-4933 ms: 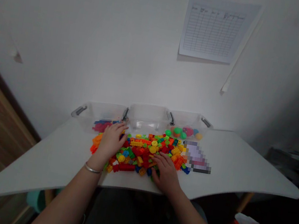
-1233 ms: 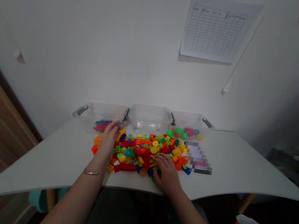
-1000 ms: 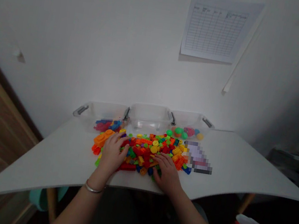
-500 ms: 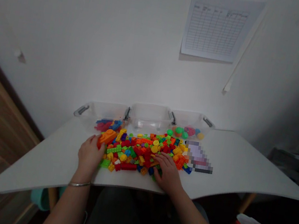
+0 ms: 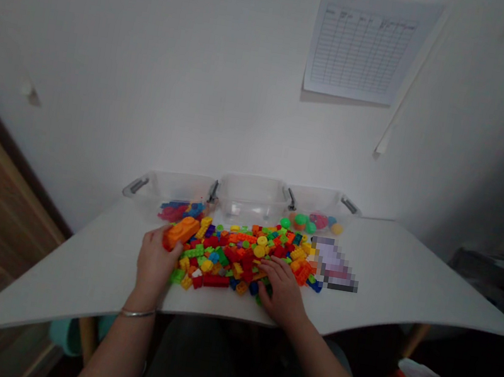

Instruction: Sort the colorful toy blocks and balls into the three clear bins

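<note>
A heap of coloured plastic building bricks (image 5: pixel 241 254) covers the middle of the white table (image 5: pixel 390 280). My left hand (image 5: pixel 154 263) sits at the heap's left edge, its fingers closed round a large orange brick (image 5: pixel 181 231). A thin bangle circles that wrist. My right hand (image 5: pixel 281 289) rests on the front right of the heap, fingers spread flat over the bricks.
Three clear plastic bins stand along the wall: the left bin (image 5: pixel 170 191) holds blue and red bricks, the middle bin (image 5: pixel 250 198) looks bare, the right bin (image 5: pixel 320 207) holds round coloured pieces. A blurred flat object (image 5: pixel 333 265) lies right of the heap. A printed sheet (image 5: pixel 363 47) hangs on the wall.
My left hand came back from the left bin, crossed the heap to its left edge and closed on the large orange brick. My right hand stayed put.
</note>
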`<state>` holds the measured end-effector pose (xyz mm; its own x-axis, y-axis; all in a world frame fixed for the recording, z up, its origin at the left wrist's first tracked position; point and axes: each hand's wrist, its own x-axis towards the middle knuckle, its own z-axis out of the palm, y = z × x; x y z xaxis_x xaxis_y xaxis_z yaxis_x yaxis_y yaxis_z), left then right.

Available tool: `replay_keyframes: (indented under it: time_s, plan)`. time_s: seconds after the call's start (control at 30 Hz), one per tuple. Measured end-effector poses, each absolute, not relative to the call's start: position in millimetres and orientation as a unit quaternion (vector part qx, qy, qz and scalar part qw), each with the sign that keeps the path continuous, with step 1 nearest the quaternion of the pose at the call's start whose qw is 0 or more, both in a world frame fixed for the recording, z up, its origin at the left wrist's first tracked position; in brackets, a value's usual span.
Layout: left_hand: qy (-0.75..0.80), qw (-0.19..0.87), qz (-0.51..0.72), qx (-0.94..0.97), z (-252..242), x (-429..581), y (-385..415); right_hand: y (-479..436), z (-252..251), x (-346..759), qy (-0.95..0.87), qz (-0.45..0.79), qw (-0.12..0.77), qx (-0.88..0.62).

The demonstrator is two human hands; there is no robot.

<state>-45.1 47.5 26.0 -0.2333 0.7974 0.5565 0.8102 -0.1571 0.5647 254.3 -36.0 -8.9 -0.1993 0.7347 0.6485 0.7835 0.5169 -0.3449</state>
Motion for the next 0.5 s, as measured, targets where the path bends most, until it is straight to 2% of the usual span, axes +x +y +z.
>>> replay_keyframes:
  time_s: [0.2,0.4,0.5]
  plan:
    - [-0.597,-0.076,-0.534,-0.594,30,-37,50,-36,-9,255,-0.774,-0.032,0.403,-0.488]
    - [-0.527,-0.345,-0.663,-0.404,39,-16,53,-37,-8,254,-0.771,-0.028,0.399,-0.496]
    - [-0.456,-0.495,-0.679,-0.293,49,-5,52,-37,-7,254,-0.770,-0.026,0.399,-0.498]
